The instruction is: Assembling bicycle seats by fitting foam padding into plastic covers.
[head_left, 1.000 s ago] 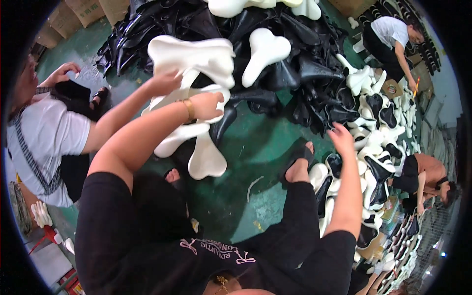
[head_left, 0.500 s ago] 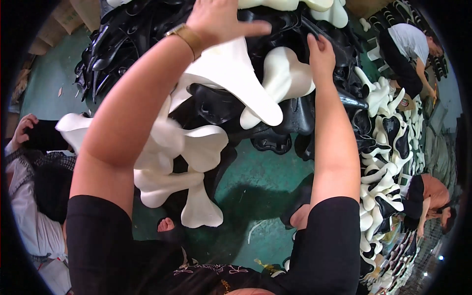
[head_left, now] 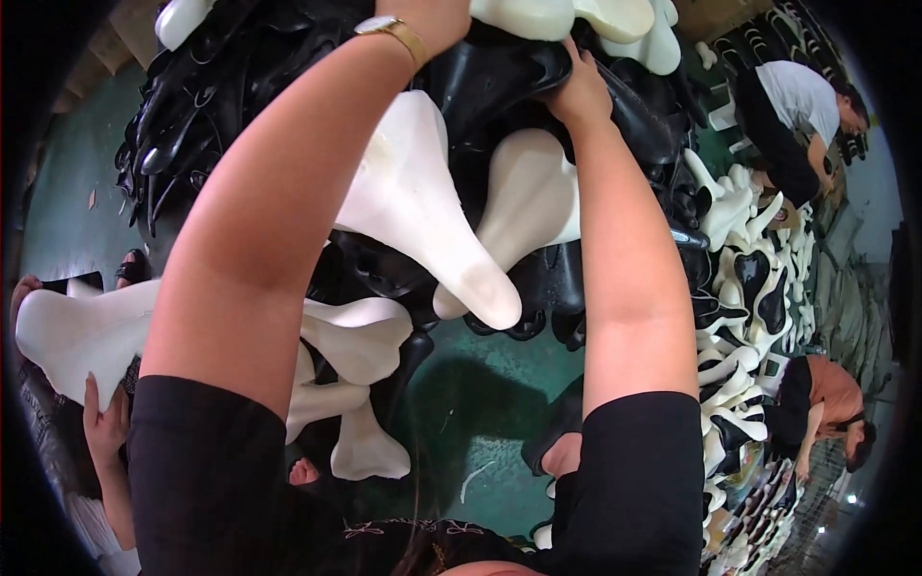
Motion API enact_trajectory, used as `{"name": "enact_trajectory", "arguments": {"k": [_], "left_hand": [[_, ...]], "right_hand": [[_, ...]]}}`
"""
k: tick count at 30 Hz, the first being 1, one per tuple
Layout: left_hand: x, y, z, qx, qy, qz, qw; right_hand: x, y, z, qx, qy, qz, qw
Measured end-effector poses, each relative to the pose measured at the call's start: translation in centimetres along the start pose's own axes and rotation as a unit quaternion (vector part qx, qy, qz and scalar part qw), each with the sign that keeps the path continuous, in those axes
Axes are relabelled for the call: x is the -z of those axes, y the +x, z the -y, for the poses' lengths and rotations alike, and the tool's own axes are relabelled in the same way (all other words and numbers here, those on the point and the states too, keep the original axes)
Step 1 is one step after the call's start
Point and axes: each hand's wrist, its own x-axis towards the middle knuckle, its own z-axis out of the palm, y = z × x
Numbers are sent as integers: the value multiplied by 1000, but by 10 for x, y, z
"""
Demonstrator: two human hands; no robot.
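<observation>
At the top of the pile, my right hand [head_left: 582,91] is closed on the edge of a black bicycle saddle shell [head_left: 499,75]. My left hand [head_left: 437,21] is at the upper edge of the view beside the shell's other end; its fingers are cut off. Below my hands lies a white saddle pad [head_left: 408,182], its narrow nose pointing toward me. Another white saddle pad [head_left: 533,187] rests partly under it, next to my right forearm. Just beyond my hands are more pale saddle pads [head_left: 523,13].
Black saddle shells [head_left: 250,106] are heaped at the far left. White pads [head_left: 370,446] are stacked below my left forearm. At left, another person's hand [head_left: 104,418] touches a white pad [head_left: 77,331]. Two people bend over work at right, near piled saddles [head_left: 759,288].
My right hand has moved left and away from me, onto the black shell. My left hand has moved up, partly out of view. At left, a person's hand now touches a white pad.
</observation>
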Motion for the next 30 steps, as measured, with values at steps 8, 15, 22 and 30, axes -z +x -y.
{"name": "enact_trajectory", "arguments": {"k": [8, 15, 22, 30], "left_hand": [[87, -33, -37, 44, -118, 176, 976], [259, -68, -65, 0, -163, 166, 973], [434, -142, -88, -117, -223, 376, 892], [541, -173, -131, -263, -123, 515, 807]], "right_hand": [[3, -69, -2, 67, 63, -97, 991], [26, -268, 41, 18, 65, 3, 998], [93, -508, 80, -9, 36, 75, 996], [148, -659, 122, -31, 182, 85, 979]]}}
